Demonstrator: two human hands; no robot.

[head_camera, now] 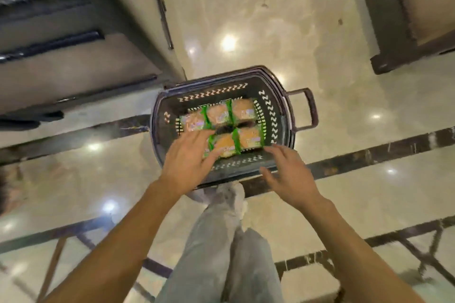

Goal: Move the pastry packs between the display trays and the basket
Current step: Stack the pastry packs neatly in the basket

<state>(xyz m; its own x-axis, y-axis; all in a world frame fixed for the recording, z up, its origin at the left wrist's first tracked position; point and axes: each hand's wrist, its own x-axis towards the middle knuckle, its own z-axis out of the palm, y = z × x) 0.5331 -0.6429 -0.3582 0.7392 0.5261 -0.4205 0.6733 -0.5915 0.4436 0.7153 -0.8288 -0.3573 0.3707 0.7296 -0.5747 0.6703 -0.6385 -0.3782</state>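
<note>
Warm overhead light leaves round glare spots on the glossy floor (320, 32), beyond and beside the fingers (197, 138). Motion blur softens the fingers and everything past them. Straight lines bow toward the edges.

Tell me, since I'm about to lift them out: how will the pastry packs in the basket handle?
The pastry packs look like soft buns in glossy film, so probably light and squashy; hold them gently. The shiny wrap may slip under the left hand. Lying flat in the basket, they seem unlikely to roll.
</note>
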